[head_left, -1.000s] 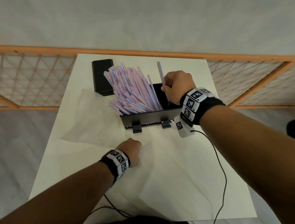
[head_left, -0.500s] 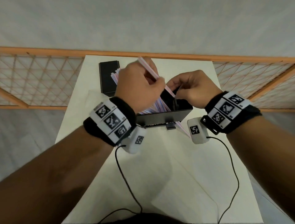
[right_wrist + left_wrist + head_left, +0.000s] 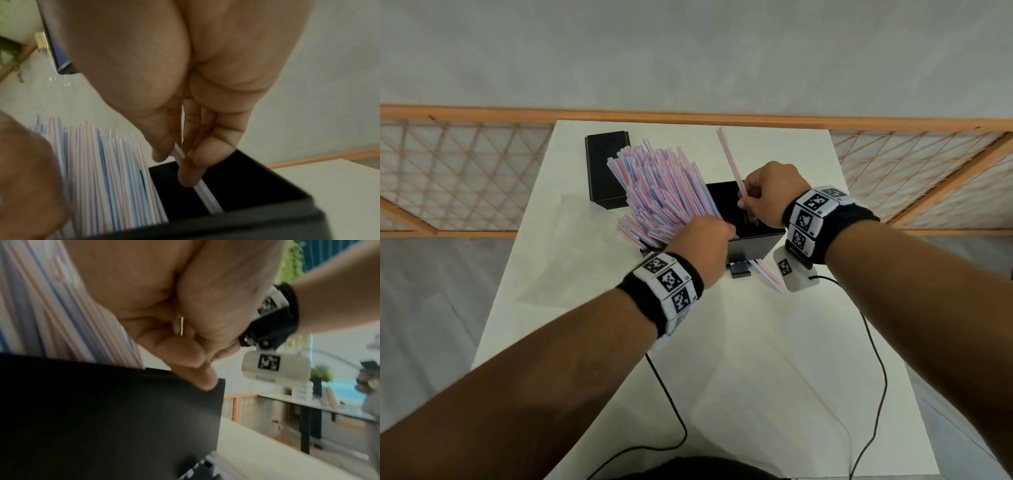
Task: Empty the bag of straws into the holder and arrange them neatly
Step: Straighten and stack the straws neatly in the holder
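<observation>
A black holder [image 3: 753, 245] stands mid-table with a thick bundle of pink-and-blue striped straws [image 3: 664, 192] leaning left out of it. My right hand [image 3: 748, 202] pinches a single straw [image 3: 729, 157] between thumb and fingers. The straw's lower end reaches into the holder's empty right side [image 3: 246, 224], seen as a white straw [image 3: 207, 201] in the right wrist view. My left hand [image 3: 717, 236] is at the holder's front rim beside the bundle's base. Its fingers [image 3: 164, 331] are curled with nothing visible in them, and one fingertip dips over the rim [image 3: 102, 418].
A loose straw [image 3: 770, 277] lies on the white table [image 3: 722, 394] by the holder's front right corner. A black lid [image 3: 606, 168] lies at the back left. A clear plastic bag [image 3: 571, 246] lies flat on the left. An orange lattice railing [image 3: 722, 118] runs behind the table.
My left hand lifted a straw off the table and passed it to the right hand, then dropped to the holder's front rim. The right hand now holds that straw in the holder.
</observation>
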The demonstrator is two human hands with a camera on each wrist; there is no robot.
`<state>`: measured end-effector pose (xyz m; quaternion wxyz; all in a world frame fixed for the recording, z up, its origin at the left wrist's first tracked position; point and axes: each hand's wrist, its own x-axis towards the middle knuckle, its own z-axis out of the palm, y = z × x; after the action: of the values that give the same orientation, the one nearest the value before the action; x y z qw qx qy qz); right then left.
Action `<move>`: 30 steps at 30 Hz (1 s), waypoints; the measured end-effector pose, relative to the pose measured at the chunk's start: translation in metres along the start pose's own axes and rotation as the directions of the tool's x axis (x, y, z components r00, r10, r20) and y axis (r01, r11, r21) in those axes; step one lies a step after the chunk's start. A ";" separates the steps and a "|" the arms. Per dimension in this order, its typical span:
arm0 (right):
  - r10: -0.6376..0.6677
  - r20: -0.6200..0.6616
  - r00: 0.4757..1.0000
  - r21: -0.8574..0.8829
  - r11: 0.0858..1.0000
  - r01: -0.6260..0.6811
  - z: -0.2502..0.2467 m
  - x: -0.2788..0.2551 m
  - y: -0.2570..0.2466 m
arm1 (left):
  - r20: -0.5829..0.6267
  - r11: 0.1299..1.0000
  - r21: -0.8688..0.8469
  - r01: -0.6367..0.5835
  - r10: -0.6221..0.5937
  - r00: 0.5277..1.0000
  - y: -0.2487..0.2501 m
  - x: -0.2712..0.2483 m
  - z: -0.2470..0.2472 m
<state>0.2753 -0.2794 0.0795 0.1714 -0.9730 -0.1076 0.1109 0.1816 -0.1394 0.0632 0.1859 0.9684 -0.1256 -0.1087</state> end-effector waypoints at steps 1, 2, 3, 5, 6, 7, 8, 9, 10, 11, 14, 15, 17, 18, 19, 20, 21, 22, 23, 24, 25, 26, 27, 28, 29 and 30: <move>0.010 0.019 1.000 -0.018 1.000 -0.009 0.001 0.001 0.000 | -0.016 1.000 0.029 -0.006 0.007 1.000 -0.001 0.000 0.002; 0.019 0.030 0.999 -0.031 0.999 -0.018 0.003 0.001 -0.001 | -0.029 0.999 0.048 -0.007 0.008 1.000 -0.002 0.001 0.002; 0.030 0.035 0.999 -0.036 0.999 -0.028 0.005 0.002 -0.002 | -0.034 0.998 0.063 -0.012 0.014 0.999 -0.002 0.001 0.002; 0.048 0.044 0.998 -0.040 0.998 -0.046 0.008 0.002 -0.004 | -0.011 0.995 0.100 -0.025 0.027 1.000 -0.001 0.002 0.001; 0.055 0.051 0.997 -0.044 0.998 -0.053 0.010 0.002 -0.005 | 0.007 0.993 0.111 -0.031 0.030 1.000 0.000 0.003 0.000; 0.061 0.057 0.997 -0.052 0.997 -0.058 0.011 0.003 -0.006 | 0.022 0.993 0.117 -0.030 0.028 0.999 0.000 0.003 0.000; 0.066 0.063 0.996 -0.065 0.996 -0.062 0.011 0.003 -0.007 | 0.033 0.993 0.119 -0.028 0.024 0.999 0.001 0.002 0.000; 0.066 0.067 0.996 -0.077 0.995 -0.061 0.012 0.002 -0.008 | 0.042 0.992 0.119 -0.027 0.022 0.999 0.001 0.001 0.000; 0.064 0.072 0.995 -0.087 0.995 -0.057 0.012 0.003 -0.008 | 0.053 0.991 0.128 -0.027 0.020 0.998 0.001 -0.001 0.001; 0.062 0.077 0.995 -0.096 0.994 -0.054 0.012 0.003 -0.008 | 0.068 0.989 0.144 -0.031 0.021 0.997 0.001 -0.004 0.001; 0.065 0.100 0.993 -0.108 0.993 -0.054 0.012 0.002 -0.008 | 0.094 0.985 0.163 -0.059 0.044 0.995 0.003 -0.012 0.003; 0.058 0.110 0.992 -0.115 0.992 -0.045 0.013 0.002 -0.008 | 0.101 0.984 0.162 -0.072 0.056 0.993 0.004 -0.014 0.003; 0.035 0.131 0.991 -0.135 0.991 -0.017 0.014 0.002 -0.009 | 0.132 0.983 0.160 -0.093 0.072 0.989 0.005 -0.016 0.003; 0.025 0.138 0.990 -0.141 0.990 -0.005 0.015 0.001 -0.009 | 0.140 0.983 0.156 -0.102 0.080 0.987 0.005 -0.016 0.003; 0.019 0.141 0.990 -0.144 0.990 0.001 0.015 -0.001 -0.009 | 0.143 0.983 0.150 -0.108 0.087 0.986 0.005 -0.017 0.003; 0.018 0.136 0.990 -0.142 0.990 0.002 0.015 -0.002 -0.009 | 0.146 0.983 0.143 -0.117 0.096 0.985 0.005 -0.017 0.003; 0.018 0.126 0.992 -0.134 0.991 -0.001 0.014 -0.003 -0.009 | 0.145 0.984 0.133 -0.118 0.098 0.984 0.005 -0.016 0.002; 0.020 0.112 0.993 -0.122 0.993 -0.006 0.012 -0.005 -0.008 | 0.141 0.985 0.123 -0.119 0.102 0.985 0.005 -0.016 0.002; 0.021 0.100 0.995 -0.105 0.994 -0.010 0.008 -0.007 -0.007 | 0.141 0.988 0.108 -0.110 0.094 0.986 0.006 -0.018 0.001; 0.016 0.086 0.996 -0.085 0.996 -0.008 0.003 -0.011 -0.006 | 0.137 0.991 0.088 -0.104 0.092 0.986 0.006 -0.018 0.001; 0.004 0.071 0.997 -0.067 0.998 0.001 -0.004 -0.018 -0.004 | 0.135 0.992 0.074 -0.099 0.088 0.987 0.006 -0.019 0.001; -0.013 0.044 0.999 -0.051 0.999 0.015 -0.012 -0.027 -0.003 | 0.129 0.993 0.068 -0.097 0.088 0.988 0.007 -0.020 0.001; -0.018 0.011 1.000 -0.025 1.000 0.018 -0.019 -0.039 -0.001 | 0.124 0.994 0.066 -0.091 0.082 0.989 0.006 -0.021 0.002; -0.004 -0.008 1.000 0.012 1.000 0.004 -0.025 -0.051 0.003 | 0.119 0.995 0.056 -0.088 0.081 0.990 0.005 -0.021 0.003; 0.025 0.010 1.000 0.043 0.999 -0.025 -0.028 -0.064 0.008 | 0.117 0.996 0.051 -0.079 0.072 0.991 0.004 -0.021 0.003; 0.067 0.084 0.994 0.051 0.996 -0.071 -0.026 -0.075 0.016 | 0.119 0.996 0.050 -0.073 0.066 0.991 0.003 -0.020 0.004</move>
<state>0.2130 -0.3205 0.1116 0.1892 -0.9658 -0.0777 0.1596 0.1607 -0.1378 0.0640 0.1554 0.9601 -0.1729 -0.1553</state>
